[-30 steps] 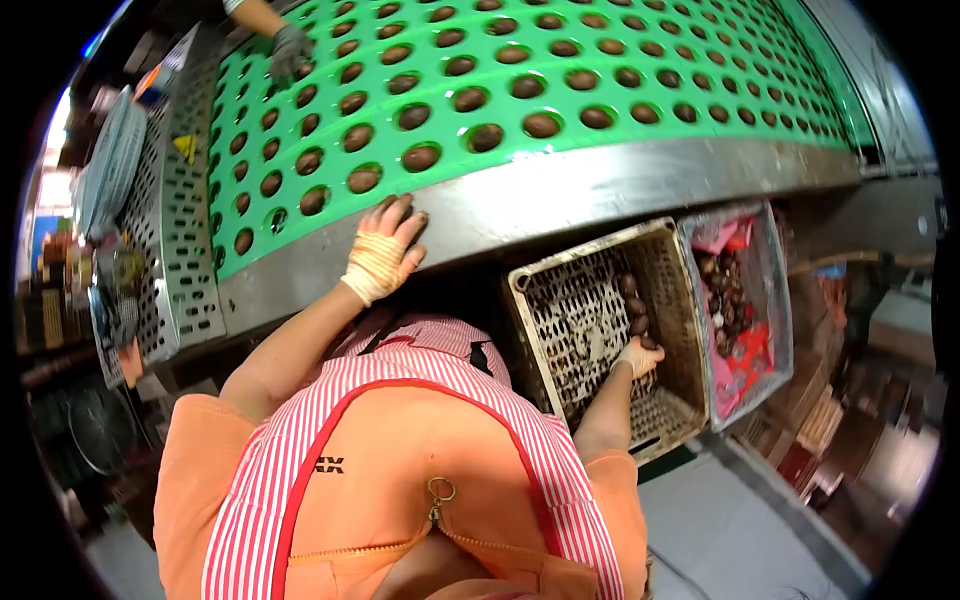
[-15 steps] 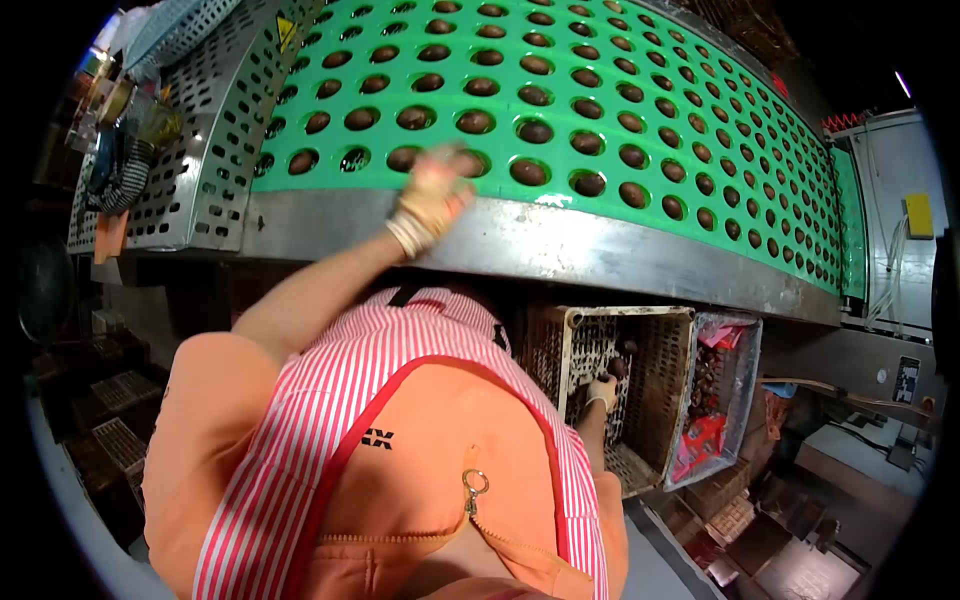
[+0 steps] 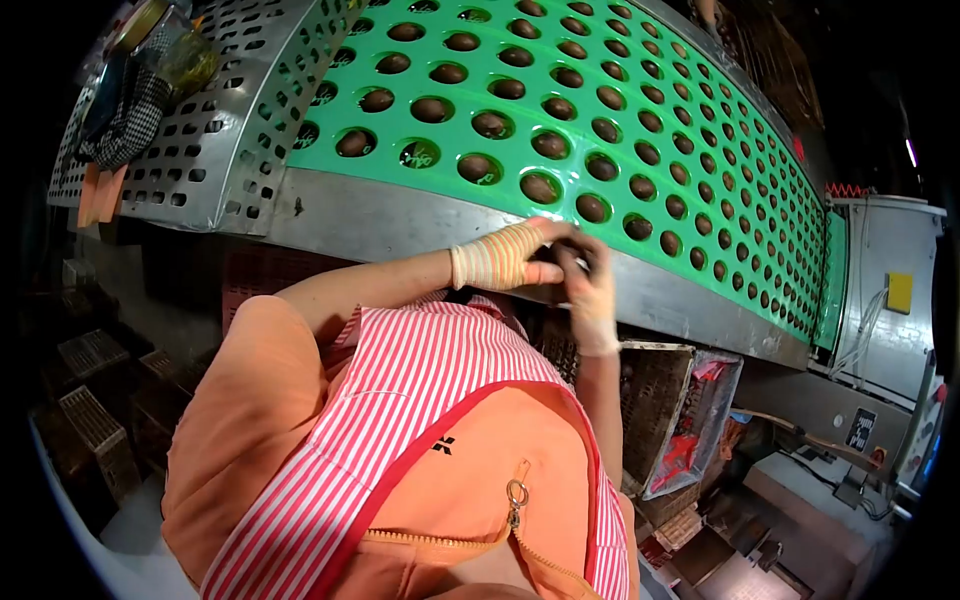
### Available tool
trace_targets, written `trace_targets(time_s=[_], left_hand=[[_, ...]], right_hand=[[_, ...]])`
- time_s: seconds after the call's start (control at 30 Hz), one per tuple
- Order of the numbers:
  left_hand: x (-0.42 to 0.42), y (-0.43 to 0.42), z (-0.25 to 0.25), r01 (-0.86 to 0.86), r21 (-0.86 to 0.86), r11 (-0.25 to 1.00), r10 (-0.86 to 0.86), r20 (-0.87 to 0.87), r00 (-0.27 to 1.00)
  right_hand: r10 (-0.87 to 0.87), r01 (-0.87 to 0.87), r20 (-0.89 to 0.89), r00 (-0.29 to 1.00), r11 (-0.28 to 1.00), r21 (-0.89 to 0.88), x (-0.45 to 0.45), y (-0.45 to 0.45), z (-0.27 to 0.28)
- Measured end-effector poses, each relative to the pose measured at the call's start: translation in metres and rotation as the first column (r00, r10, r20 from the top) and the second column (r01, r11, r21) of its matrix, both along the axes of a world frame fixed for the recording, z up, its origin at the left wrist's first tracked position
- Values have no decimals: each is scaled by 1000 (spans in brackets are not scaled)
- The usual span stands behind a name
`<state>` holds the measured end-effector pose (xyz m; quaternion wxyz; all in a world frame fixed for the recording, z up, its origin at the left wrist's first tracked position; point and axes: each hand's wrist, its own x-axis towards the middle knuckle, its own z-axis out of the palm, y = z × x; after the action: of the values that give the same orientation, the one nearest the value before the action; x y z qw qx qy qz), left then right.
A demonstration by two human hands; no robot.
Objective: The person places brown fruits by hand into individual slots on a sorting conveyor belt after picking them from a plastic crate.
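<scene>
My left hand (image 3: 508, 258), in a striped fingerless glove, meets my right hand (image 3: 592, 290) just in front of the metal edge of the green belt (image 3: 385, 150). Fingers of both hands close around dark brown eggs (image 3: 568, 258), which they partly hide; how many is unclear. My right hand wears a pale glove and is slightly smeared by motion. Brown eggs (image 3: 540, 187) sit in rows of round holes in the belt, close beyond my hands. One near hole (image 3: 419, 154) on the left holds no egg.
A perforated metal guard (image 3: 240, 150) stands at left, with a jar (image 3: 180, 55) and checked cloth (image 3: 130, 115) on it. Below the belt edge, at right, are a dirty plastic crate (image 3: 655, 400) and a lined crate (image 3: 700, 440) with red plastic. A metal cabinet (image 3: 890, 270) stands far right.
My right hand has come up out of the crate to the belt edge. My left hand has drawn back from the belt holes to meet it. The view has shifted.
</scene>
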<state>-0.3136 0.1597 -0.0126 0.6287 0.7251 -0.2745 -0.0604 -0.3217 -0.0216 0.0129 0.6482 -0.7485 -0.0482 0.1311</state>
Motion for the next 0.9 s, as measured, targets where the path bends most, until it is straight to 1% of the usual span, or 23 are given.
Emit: trace_targets(time_s=[0.03, 0.07, 0.13, 0.17, 0.2, 0.27, 0.3, 0.33, 0.4, 0.43, 0.5, 0.53, 0.57, 0.6, 0.63, 0.67, 0.7, 0.73, 0.77, 0.8, 0.83, 0.87, 0.9], left_hand=[[-2, 14, 22, -65, -129, 990, 52, -99, 994], [-1, 31, 11, -106, -150, 983, 79, -171, 982], [-8, 72, 13, -218, -33, 975, 184, -429, 884], [-8, 93, 1, -288, 129, 949, 309, -197, 930], [-5, 113, -11, -386, 266, 883, 383, 65, 921], [0, 145, -19, -522, 385, 761, 472, 223, 853], [9, 162, -29, -509, 431, 745, 404, 316, 858], [12, 166, -30, -429, 631, 646, 323, 283, 903], [23, 171, -28, -217, 915, 340, 186, 161, 969], [21, 163, -25, -380, 866, 324, 209, 326, 922], [23, 142, -18, -498, 647, 578, 373, 333, 866], [28, 132, -17, -514, 485, 707, 426, 288, 858], [37, 121, -18, -448, 408, 795, 368, 263, 892], [46, 111, -17, -370, 325, 871, 301, 244, 922], [53, 104, -16, -368, 408, 836, 308, 205, 929], [64, 106, -16, -320, 385, 866, 287, 144, 947], [81, 111, -12, -426, 421, 801, 326, 289, 900], [103, 118, -5, -528, 433, 730, 348, 429, 833], [131, 132, 6, -531, 583, 615, 402, 347, 847], [165, 149, 12, -595, 650, 473, 434, 416, 799], [207, 173, -19, -729, 591, 344, 326, 654, 683], [225, 182, -5, -755, 593, 280, 404, 640, 653], [248, 194, -1, -743, 630, 225, 364, 654, 664]], right_hand=[[67, -66, -24, 997, 997, 29, 9, 19, -15], [123, -121, -21, 992, 990, 74, 14, 35, -18], [203, -194, -79, 976, 975, 105, 22, 65, -2], [180, -175, -157, 971, 984, 43, 32, 69, -7], [150, -112, -360, 921, 986, 124, 44, 69, -10], [42, 88, -464, 885, 963, 255, 51, 81, 2], [146, -82, -260, 955, 967, 239, 57, 80, -15], [230, -217, -41, 972, 955, 201, 60, 85, -20], [214, 32, -457, 863, 881, 473, 66, 94, -13], [181, 117, -516, 837, 862, 494, 66, 99, -9], [187, 182, -499, 846, 779, 600, 72, 106, -31], [181, 232, -510, 841, 730, 643, 71, 117, -29], [266, 184, -540, 799, 746, 640, 73, 124, -22], [258, 289, -596, 760, 688, 666, 68, 143, 5], [258, -62, -356, 898, 876, 478, 73, 133, -19], [314, -3, -411, 856, 798, 603, 76, 130, -12], [374, 73, -462, 804, 709, 701, 79, 127, -5], [357, -149, -298, 885, 825, 545, 81, 118, -3], [373, -320, -127, 919, 895, 312, 81, 105, -1], [421, -422, 34, 906, 906, 29, 79, 93, 0], [249, -199, -164, 955, 941, 273, 73, 86, 7], [79, 73, -376, 923, 924, 376, 71, 81, 18], [16, 81, -336, 942, 958, 275, 66, 71, 21]])
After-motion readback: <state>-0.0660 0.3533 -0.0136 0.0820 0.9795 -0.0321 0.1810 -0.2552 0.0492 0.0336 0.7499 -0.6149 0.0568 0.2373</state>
